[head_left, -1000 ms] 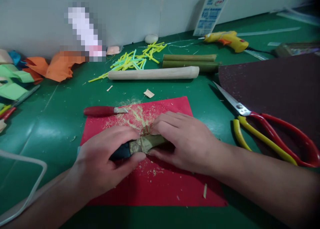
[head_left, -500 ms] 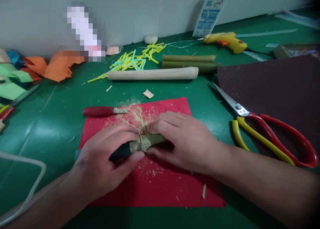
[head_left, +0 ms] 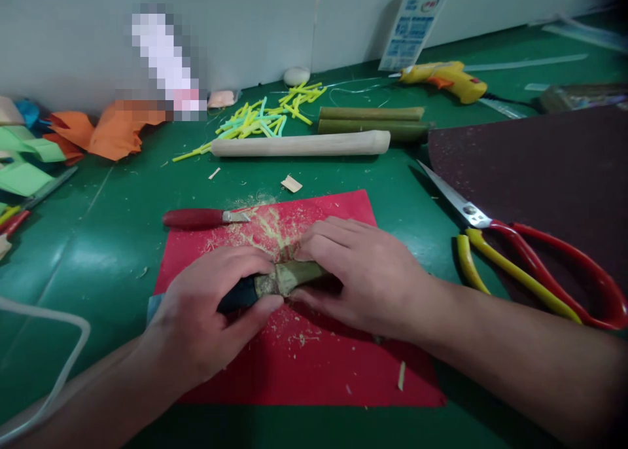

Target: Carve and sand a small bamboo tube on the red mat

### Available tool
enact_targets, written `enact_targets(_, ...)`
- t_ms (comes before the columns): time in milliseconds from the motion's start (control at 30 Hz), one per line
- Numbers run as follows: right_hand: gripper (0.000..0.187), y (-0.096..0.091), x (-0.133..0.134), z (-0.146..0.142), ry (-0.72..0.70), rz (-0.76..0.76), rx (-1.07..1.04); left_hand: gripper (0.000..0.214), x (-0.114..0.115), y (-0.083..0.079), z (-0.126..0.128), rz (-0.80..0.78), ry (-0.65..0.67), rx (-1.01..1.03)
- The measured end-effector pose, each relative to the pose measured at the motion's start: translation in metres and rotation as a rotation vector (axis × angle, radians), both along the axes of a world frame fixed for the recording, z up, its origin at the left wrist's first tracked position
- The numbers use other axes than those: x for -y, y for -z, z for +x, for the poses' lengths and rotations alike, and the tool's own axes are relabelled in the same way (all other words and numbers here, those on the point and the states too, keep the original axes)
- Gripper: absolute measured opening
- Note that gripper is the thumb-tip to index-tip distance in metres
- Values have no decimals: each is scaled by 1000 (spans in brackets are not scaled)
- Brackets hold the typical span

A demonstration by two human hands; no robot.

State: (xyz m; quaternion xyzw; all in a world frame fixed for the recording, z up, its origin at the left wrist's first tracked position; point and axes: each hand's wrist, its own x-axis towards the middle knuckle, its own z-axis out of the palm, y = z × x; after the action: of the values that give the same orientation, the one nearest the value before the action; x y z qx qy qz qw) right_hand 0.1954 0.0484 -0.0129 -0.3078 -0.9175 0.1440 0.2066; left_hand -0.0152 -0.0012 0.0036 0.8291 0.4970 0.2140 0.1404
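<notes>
Low over a red sheet (head_left: 275, 370), both hands are closed around a short length of green bamboo (head_left: 301, 274). My right hand (head_left: 360, 279) wraps its right part, thumb below and fingers above. A dark strip that looks like sandpaper (head_left: 240, 294), its edge coated with pale dust, is gripped by my left hand (head_left: 210, 311) around the bamboo's left part. The palms hide both ends of the bamboo. Fine shavings (head_left: 265, 230) cover the sheet beyond the fingers. A knife with a red handle (head_left: 193, 218) lies at the sheet's upper left edge.
Large scissors (head_left: 473, 216) with red handles lie at right. Behind the sheet are a peeled pale stick (head_left: 299, 144), green bamboo pieces (head_left: 370, 114) and yellow straw pieces (head_left: 245, 118). A yellow glue gun (head_left: 444, 79) lies back right, orange paper (head_left: 118, 131) back left. A white cable (head_left: 81, 344) curves at left.
My left hand has shifted very slightly to the right with the dark strip. The right hand and the bamboo look almost unmoved.
</notes>
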Motion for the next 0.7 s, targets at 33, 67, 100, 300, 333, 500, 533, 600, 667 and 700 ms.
enact_targets(33,21,0,0,0,-1,-2,-2,22,0,1,0,7,-12,2)
enact_targets(67,20,0,0,0,-3,-5,-4,23,1,1,1,11,-25,-3)
enact_targets(100,20,0,0,0,-4,-9,-5,23,1,2,1,15,-40,-11)
enact_targets(300,21,0,0,1,9,-24,11,20,1,-1,-2,101,2,-45)
enact_targets(333,21,0,-1,1,9,-23,15,20,0,-1,-3,124,14,-50)
enact_targets(500,22,0,-1,0,-1,-9,13,20,-2,-3,-5,161,40,-88)
enact_targets(533,23,0,-1,0,-2,-7,9,20,-2,-3,-5,163,47,-89)
enact_targets(600,24,0,-1,0,-4,-1,6,20,-1,-3,-6,165,58,-77)
enact_targets(667,23,1,-1,1,-5,2,9,21,-1,-3,-6,161,76,-63)
enact_targets(700,23,1,0,1,-5,5,7,21,-1,-2,-7,161,85,-60)
